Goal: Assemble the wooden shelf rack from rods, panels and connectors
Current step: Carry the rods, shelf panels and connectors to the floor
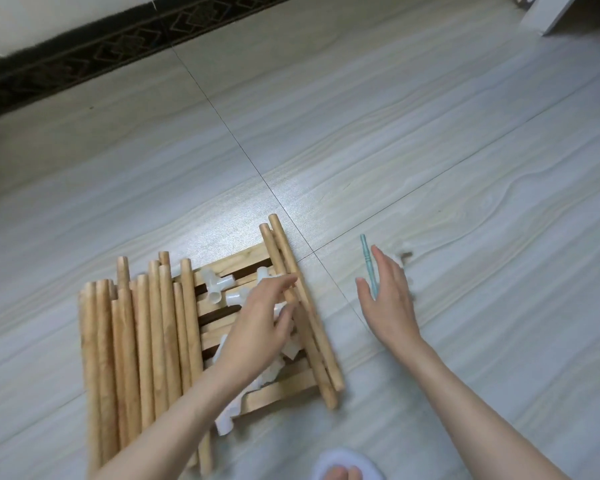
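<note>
Your parts lie in one heap on the floor (430,150): a slatted panel (246,261) flat on the tiles, most of the rods (146,334) side by side over its left edge, a pair of rods (302,306) slanting along its right edge, and the connectors (219,285) scattered on the slats between them. Your left hand (260,320) rests over the connectors, fingers loosely curled, fingertips touching the inner rod of the pair; whether it pinches anything underneath, you cannot tell. Your right hand (388,299) hovers flat and spread over the floor just right of the panel, above a thin teal stick (369,265) and a blurred white piece (400,259). The rods are round, smooth, pale wood, probably light and stiff, and they will likely roll, so grip one around its middle. The connectors are milky, translucent plastic with short tube sockets, probably light and a little slick; hold one by its body and leave the sockets free. The panel looks rigid; lift it by its outer rails.
</note>
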